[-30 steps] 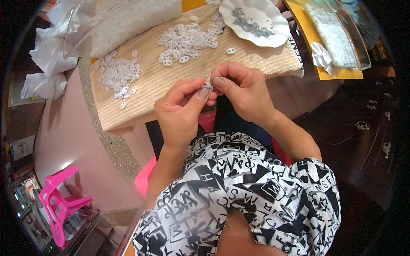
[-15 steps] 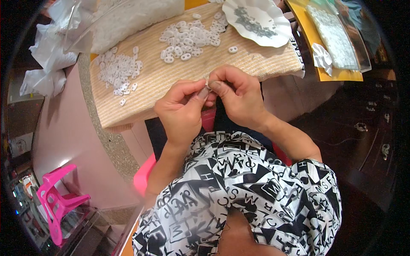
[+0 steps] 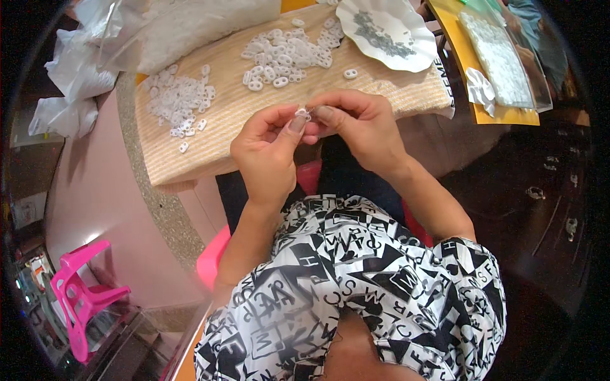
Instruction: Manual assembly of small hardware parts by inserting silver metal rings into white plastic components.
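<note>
Now the white piece (image 3: 303,115) shows more plainly than half a second ago.
At the view's twelve o'clock, the left hand (image 3: 268,145) pinches it; the right hand (image 3: 372,132), fingertips together, sits close at its three o'clock.

Place: home or small shop, which of the two cannot be told; set up as an improvised hand workshop.
Bench: striped cloth (image 3: 238,117) over the work surface, 11 to 1 o'clock.
Stock: loose white parts (image 3: 286,54) at 12 o'clock; second pile (image 3: 181,98) at 10 o'clock.
Plate (image 3: 413,64): white, holds grey bits (image 3: 375,35), 1 o'clock.
Bulk supply: filled clear bag (image 3: 203,32), 11 o'clock.
Stool (image 3: 77,305): pink plastic, household type, 8 o'clock.
</note>
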Motion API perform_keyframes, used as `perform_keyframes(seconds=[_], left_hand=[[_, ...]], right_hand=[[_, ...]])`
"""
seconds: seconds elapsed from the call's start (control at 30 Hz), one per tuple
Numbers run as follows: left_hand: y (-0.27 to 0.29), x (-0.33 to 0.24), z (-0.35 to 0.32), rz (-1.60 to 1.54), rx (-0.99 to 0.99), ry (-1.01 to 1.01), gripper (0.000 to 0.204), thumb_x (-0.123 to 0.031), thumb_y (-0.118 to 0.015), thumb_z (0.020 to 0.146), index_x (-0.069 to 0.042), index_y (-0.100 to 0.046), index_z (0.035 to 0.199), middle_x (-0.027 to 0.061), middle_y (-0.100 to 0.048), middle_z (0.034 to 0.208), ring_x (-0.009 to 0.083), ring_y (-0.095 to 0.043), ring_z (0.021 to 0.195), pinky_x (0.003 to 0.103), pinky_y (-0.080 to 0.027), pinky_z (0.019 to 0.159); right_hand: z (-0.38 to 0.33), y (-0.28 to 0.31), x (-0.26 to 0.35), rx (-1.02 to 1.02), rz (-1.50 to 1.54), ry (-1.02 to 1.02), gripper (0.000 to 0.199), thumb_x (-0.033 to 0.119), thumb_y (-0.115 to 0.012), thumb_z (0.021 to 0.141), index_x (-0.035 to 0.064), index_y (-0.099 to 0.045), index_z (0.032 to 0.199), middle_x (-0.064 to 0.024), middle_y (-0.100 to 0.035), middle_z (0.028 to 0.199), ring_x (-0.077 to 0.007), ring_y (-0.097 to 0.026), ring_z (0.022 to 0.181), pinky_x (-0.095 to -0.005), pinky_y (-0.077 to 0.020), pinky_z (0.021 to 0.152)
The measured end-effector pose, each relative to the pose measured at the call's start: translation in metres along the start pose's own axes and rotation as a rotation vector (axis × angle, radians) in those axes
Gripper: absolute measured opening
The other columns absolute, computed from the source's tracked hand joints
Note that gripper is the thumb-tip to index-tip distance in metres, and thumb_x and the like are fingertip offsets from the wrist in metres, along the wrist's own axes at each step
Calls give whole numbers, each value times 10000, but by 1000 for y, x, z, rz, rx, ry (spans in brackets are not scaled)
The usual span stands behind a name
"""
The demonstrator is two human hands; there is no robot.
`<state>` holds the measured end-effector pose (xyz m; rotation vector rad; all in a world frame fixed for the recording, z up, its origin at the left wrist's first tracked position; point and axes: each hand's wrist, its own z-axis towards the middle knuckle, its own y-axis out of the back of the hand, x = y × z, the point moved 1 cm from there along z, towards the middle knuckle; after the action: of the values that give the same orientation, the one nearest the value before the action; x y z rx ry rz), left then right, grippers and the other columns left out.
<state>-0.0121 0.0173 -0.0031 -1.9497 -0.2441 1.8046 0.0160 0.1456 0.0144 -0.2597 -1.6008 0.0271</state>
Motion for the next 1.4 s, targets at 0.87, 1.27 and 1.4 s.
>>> perform_keyframes(seconds=[0.87,1.27,1.4], left_hand=[[75,-40,39,-353,-137,-98,193,48,-482,807,2,-544,984,106,-556,849,189,-531,737,282,-448,644],[54,-31,31,-436,9,71,164,42,-524,788,41,-543,951,113,-561,800,189,-556,692,275,-465,627],[34,-21,20,-456,80,223,158,26,-526,797,53,-537,952,117,-571,814,190,-567,700,261,-470,600]], right_hand=[[80,-45,-10,249,-1312,777,62,54,-553,677,66,-580,732,-76,-551,753,-250,-502,747,-340,-431,651],[75,-32,3,169,-681,266,122,46,-543,753,-34,-590,833,-135,-597,692,-182,-585,652,-309,-450,559],[50,-10,14,157,-2,-237,149,60,-542,801,-37,-564,912,-56,-559,647,-75,-531,560,-178,-408,490]])
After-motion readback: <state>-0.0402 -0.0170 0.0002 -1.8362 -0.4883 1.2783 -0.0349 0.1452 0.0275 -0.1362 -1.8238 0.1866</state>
